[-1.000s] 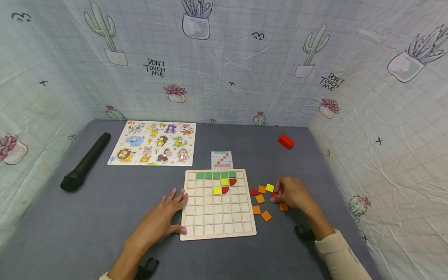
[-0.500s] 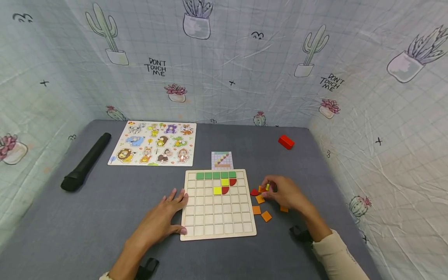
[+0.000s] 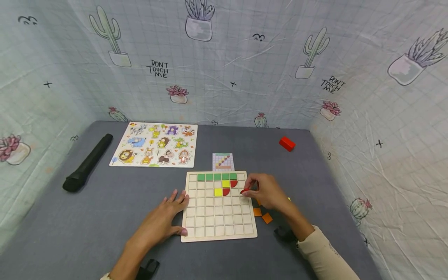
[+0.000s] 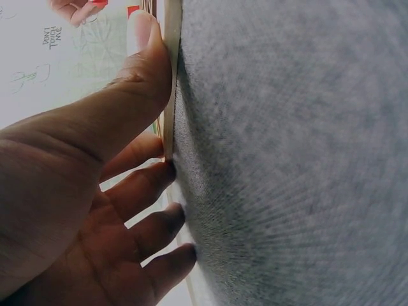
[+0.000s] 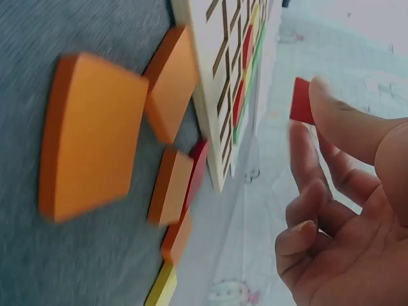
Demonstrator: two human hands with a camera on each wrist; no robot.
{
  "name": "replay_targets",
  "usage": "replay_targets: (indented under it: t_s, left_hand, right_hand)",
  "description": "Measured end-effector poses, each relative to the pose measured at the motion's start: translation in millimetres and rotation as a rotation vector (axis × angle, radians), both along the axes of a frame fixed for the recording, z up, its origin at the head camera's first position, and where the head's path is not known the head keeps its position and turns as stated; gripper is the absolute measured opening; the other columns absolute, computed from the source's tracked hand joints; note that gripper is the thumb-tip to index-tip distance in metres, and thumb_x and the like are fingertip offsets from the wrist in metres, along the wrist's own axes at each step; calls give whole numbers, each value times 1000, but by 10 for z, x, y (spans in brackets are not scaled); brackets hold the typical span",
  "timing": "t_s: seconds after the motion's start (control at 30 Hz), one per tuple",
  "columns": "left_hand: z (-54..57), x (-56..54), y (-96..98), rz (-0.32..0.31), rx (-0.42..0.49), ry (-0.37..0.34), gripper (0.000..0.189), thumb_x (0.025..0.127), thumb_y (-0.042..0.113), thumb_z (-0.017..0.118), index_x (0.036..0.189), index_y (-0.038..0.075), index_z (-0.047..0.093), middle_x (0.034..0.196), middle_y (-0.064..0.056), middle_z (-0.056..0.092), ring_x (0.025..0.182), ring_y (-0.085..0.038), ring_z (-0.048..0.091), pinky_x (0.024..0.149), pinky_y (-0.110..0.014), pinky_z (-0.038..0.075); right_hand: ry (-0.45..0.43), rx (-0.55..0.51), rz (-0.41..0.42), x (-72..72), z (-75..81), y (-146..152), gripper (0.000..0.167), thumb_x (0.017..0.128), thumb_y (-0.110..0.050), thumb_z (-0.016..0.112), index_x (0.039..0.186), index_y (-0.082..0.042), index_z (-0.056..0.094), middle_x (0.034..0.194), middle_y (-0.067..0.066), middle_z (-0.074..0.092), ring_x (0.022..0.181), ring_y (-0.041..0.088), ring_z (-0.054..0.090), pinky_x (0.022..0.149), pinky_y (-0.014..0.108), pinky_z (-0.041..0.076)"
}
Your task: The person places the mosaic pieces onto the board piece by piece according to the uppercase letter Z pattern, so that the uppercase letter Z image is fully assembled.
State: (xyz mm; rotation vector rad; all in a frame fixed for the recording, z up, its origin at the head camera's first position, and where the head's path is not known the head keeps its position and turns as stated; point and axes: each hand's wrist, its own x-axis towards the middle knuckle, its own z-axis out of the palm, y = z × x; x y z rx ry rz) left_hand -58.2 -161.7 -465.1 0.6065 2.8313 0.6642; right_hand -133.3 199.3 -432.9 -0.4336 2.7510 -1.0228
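A wooden grid board point(image 3: 218, 219) lies at the centre of the table. It carries a row of green tiles point(image 3: 217, 177), two yellow square tiles point(image 3: 225, 183) and two red quarter-circle tiles point(image 3: 233, 183). My left hand point(image 3: 162, 216) rests at the board's left edge, fingers spread and thumb at its lower left corner. Between thumb and fingertips my right hand point(image 3: 265, 190) pinches a red tile point(image 5: 301, 101) over the board's right side. Several orange square tiles point(image 3: 267, 218) lie right of the board, partly hidden beneath that hand, with a loose red tile point(image 5: 196, 169) among them.
A small pattern card point(image 3: 223, 161) sits against the board's far edge. Farther back are an animal puzzle board point(image 3: 154, 144), a black microphone point(image 3: 87, 163) and a red block point(image 3: 287, 144). A yellow tile point(image 3: 289, 198) shows beside the right wrist.
My right hand has moved left from the loose tiles to the board's right side, carrying the red tile. My left hand has stayed at the board's left edge.
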Motion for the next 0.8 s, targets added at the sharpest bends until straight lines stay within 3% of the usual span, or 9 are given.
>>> replay_targets:
  t_s: [0.23,0.43,0.53,0.67,0.8]
  left_hand:
    - [8,4,10,5,4,0,106,70,36,95,159,3,48,169,-18,39,160,-44,31,125,-65,34]
    - [10,4,17,11,-1,-9,106,70,36,95,159,3,48,169,-18,39,160,-44,31,125,-66,34]
    - [5,7,16,14,-1,-11,106,70,36,96,159,4,48,169,-17,39,160,-44,30,125,-66,34]
    - [2,8,13,13,2,-9,106,70,36,95,159,4,48,169,-17,39,160,-44,30,125,-66,34]
    - [7,6,14,9,1,-9,107,70,36,95,159,3,47,169,-18,39,160,-45,30,125,-66,34]
  right_hand:
    - [30,-50,41,20,-52,-151,10,94,-18,81,104,-19,79,86,-5,61,69,16,50,59,23,41]
    - [45,-88,7,29,-98,-222,11,95,-13,79,101,-19,72,90,-4,68,67,17,48,61,23,39]
    - [41,-81,-12,33,-109,-249,13,94,-14,81,100,-19,70,94,-6,69,74,18,51,66,25,41]
    - [44,-61,6,35,-130,-287,14,93,-14,82,102,-19,73,88,-6,65,86,20,54,76,29,43]
    - [43,-33,71,38,-157,-338,13,96,-13,79,107,-19,77,81,-7,61,78,17,53,70,27,44]
